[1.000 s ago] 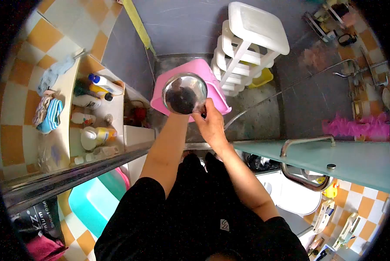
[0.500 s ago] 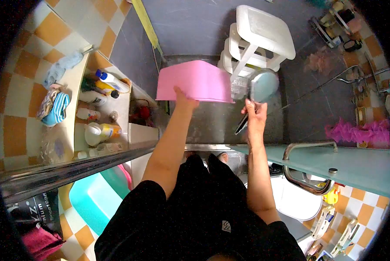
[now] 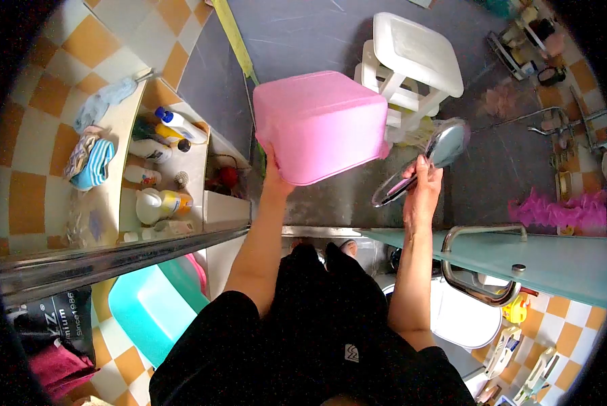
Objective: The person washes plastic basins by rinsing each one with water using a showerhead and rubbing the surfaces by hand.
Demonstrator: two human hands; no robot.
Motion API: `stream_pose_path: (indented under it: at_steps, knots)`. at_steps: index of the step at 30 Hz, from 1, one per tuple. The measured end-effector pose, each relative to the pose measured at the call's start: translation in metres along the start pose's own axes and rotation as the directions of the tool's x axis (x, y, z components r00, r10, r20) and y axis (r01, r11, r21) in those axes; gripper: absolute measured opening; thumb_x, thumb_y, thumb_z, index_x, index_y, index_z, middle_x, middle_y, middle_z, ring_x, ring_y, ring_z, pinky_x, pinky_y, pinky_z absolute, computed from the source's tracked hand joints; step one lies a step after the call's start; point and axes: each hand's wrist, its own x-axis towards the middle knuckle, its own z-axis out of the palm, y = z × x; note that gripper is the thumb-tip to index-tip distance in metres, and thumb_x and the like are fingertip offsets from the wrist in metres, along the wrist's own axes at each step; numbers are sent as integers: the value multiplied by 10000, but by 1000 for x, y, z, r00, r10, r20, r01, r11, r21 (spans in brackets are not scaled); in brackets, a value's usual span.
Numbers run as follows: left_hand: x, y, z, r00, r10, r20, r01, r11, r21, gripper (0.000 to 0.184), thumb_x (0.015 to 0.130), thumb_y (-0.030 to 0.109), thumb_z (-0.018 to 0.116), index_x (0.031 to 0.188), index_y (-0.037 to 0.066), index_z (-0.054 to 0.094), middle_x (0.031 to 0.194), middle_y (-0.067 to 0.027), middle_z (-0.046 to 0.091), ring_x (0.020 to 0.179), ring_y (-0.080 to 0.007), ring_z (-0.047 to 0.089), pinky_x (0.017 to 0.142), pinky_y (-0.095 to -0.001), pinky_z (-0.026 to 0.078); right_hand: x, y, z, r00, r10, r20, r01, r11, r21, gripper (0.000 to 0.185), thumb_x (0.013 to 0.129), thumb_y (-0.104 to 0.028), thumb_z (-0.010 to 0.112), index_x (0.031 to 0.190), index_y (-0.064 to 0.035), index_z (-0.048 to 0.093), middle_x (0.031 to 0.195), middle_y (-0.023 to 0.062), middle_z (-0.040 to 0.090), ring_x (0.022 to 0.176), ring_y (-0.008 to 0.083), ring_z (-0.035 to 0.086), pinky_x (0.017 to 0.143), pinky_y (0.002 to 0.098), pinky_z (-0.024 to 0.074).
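Note:
My left hand grips the near left rim of a pink plastic tub, its bottom and outer side turned up toward me. Inside the tub is hidden from view. In my right hand is a pair of round, glassy, mirror-like discs with dark rims. One disc points up and away; the other slants down to the left. The thumb lies over the place between them. I cannot tell how the discs are joined. Both hands are held above the dark wet floor.
White plastic stools stand stacked at the back. Bottles fill a shelf on the left. A glass door with a metal handle is at right. A turquoise tub sits lower left, a white toilet lower right.
The pink tub has come nearer and tilted, showing more of its bottom. My right hand has moved right with the discs, which now spread apart more visibly.

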Motion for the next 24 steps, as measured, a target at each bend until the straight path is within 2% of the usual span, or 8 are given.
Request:
stream_pose_path:
  at_steps: [1, 4, 7, 11, 14, 19, 23, 24]
  knots:
    - [-2, 6, -1, 998, 2, -68, 0, 999, 32, 675, 941, 597, 538, 1432, 138, 472, 1421, -57, 539, 1282, -262, 524, 1071, -480, 435, 1, -5, -1, 1000, 12, 5, -12, 1000, -21, 214, 973, -192, 643, 1054, -49, 505, 823, 25, 544, 731, 111, 521, 696, 260, 443]
    - [0, 18, -14, 996, -11, 86, 4, 997, 78, 685, 948, 587, 537, 1448, 126, 452, 1420, -64, 538, 1270, -266, 529, 1062, -475, 442, 2, -15, 6, 1000, 11, 29, -8, 997, -80, 201, 971, -181, 640, 1058, -47, 517, 821, 25, 553, 716, 97, 517, 656, 246, 431]
    - [-8, 29, -11, 989, -65, 132, 40, 983, 181, 705, 936, 587, 557, 1460, 129, 439, 1418, -70, 536, 1263, -262, 534, 1052, -472, 450, 2, -32, 18, 994, 20, 110, 0, 983, -185, 201, 957, -181, 656, 1014, -33, 533, 793, 24, 570, 653, 90, 520, 603, 231, 434]
    - [-20, 31, -4, 988, -99, 120, 72, 974, 213, 743, 911, 594, 593, 1465, 127, 433, 1416, -73, 535, 1261, -262, 533, 1044, -474, 457, 6, -46, 30, 977, 75, 201, 6, 927, -376, 186, 966, -191, 643, 961, -39, 536, 759, 21, 566, 619, 94, 512, 600, 248, 437]
    - [-16, 27, -18, 989, -108, 97, 83, 969, 234, 750, 898, 584, 622, 1462, 126, 437, 1412, -73, 537, 1259, -267, 532, 1039, -480, 460, 16, -47, 31, 968, -7, 250, 92, 940, -330, 194, 951, -180, 666, 954, -28, 544, 727, 21, 579, 574, 77, 520, 543, 227, 424]
    - [-22, 24, -17, 992, -93, 87, 65, 958, 279, 749, 877, 581, 655, 1433, 112, 476, 1381, -84, 561, 1243, -270, 543, 1032, -482, 467, 23, -65, 41, 965, -67, 255, 156, 925, -346, 189, 946, -167, 673, 918, -34, 542, 718, 11, 579, 560, 73, 514, 514, 228, 415]
    - [-42, 31, 8, 995, -91, 36, 77, 953, 294, 721, 878, 545, 676, 1402, 81, 501, 1339, -88, 592, 1209, -268, 569, 1021, -473, 479, 23, -76, 38, 978, -77, 196, 150, 910, -388, 221, 951, -213, 667, 878, -57, 529, 713, 14, 572, 568, 81, 503, 538, 237, 403]
    - [-47, 34, 13, 996, -88, 0, 84, 950, 300, 712, 881, 530, 682, 1396, 71, 502, 1329, -94, 597, 1193, -267, 580, 1012, -469, 488, 24, -76, 35, 984, -90, 152, 147, 894, -423, 203, 934, -175, 686, 882, -55, 530, 706, 1, 563, 551, 73, 502, 507, 233, 404]
